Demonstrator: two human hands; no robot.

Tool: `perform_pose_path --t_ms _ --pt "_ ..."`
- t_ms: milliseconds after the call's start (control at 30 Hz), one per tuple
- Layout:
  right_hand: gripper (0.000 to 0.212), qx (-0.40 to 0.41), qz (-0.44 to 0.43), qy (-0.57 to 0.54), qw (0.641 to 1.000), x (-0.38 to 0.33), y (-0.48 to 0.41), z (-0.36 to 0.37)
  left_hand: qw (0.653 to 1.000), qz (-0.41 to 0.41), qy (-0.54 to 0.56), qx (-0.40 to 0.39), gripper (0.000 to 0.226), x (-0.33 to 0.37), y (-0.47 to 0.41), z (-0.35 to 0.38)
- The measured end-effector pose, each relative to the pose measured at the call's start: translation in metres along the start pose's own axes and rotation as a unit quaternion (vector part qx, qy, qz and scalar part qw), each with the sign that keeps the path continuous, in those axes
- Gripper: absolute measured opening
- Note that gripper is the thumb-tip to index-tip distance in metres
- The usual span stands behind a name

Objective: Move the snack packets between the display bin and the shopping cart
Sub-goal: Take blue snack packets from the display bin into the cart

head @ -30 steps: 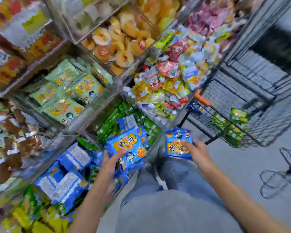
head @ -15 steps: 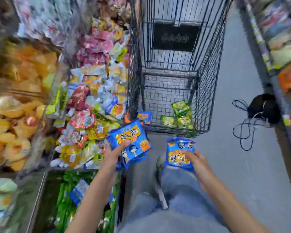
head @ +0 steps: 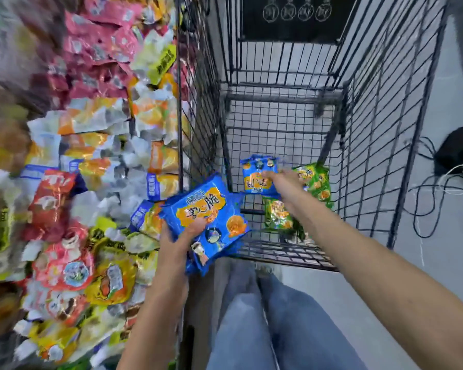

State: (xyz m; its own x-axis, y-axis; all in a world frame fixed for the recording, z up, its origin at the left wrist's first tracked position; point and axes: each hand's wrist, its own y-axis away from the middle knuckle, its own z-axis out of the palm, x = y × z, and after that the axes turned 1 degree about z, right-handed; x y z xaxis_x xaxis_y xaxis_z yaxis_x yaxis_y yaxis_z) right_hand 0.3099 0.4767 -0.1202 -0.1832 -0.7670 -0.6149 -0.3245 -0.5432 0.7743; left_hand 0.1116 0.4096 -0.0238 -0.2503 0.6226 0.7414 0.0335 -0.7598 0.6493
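the right hand (head: 282, 180), blurry, seems to pinch a blue packet (head: 255, 182) low in the cart (head: 278, 253). the left hand (head: 181, 240) has a tight grip on a blue stack (head: 203, 209) by the rim; it could slide and fall outside.

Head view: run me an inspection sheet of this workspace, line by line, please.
Surface: grey floor; wire cart stands on it.
Job's things: blue stack at the cart's near left corner; blue packet inside the cart; green packets lie in the cart; mixed packets heaped left of it.
Clutter: black object on the floor, right of the cart.
Hands: left hand grips the blue stack; right hand, blurred, holds the blue packet.
Cables: cords looped by the black object.
Surroundings: shop aisle; person's jeans below.
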Motion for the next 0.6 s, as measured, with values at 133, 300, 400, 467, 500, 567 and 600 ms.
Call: perform_pose_path --t_ms 133,300,400,467,500,567,600 --pt "0.025 -0.006 0.038 0.030 0.999 0.017 -0.071 0.047 0.995 0.054 -0.017 0.081 0.083 0.008 -0.018 -0.025" --pt "0.033 -0.023 0.074 0.074 0.994 0.038 -0.116 0.089 0.995 0.048 -0.006 0.084 0.062 0.020 -0.040 -0.043" --pt "0.029 -0.006 0.034 0.214 0.976 0.044 -0.122 0.098 0.997 0.040 -0.014 0.071 0.047 0.023 -0.041 -0.045" --pt "0.023 -0.004 -0.032 0.336 0.941 0.043 -0.121 0.098 0.997 0.033 -0.012 0.069 0.051 0.022 -0.039 -0.046" --pt "0.027 -0.005 -0.054 0.373 0.926 0.043 -0.121 0.098 0.997 0.028 -0.013 0.067 0.053 0.023 -0.038 -0.047" --pt "0.029 -0.004 -0.058 0.403 0.913 0.044 -0.117 0.098 0.998 0.018 -0.014 0.061 0.061 0.024 -0.036 -0.048" --pt "0.029 0.002 -0.057 0.414 0.909 0.045 -0.116 0.098 0.998 0.017 -0.011 0.060 0.064 0.024 -0.036 -0.048"
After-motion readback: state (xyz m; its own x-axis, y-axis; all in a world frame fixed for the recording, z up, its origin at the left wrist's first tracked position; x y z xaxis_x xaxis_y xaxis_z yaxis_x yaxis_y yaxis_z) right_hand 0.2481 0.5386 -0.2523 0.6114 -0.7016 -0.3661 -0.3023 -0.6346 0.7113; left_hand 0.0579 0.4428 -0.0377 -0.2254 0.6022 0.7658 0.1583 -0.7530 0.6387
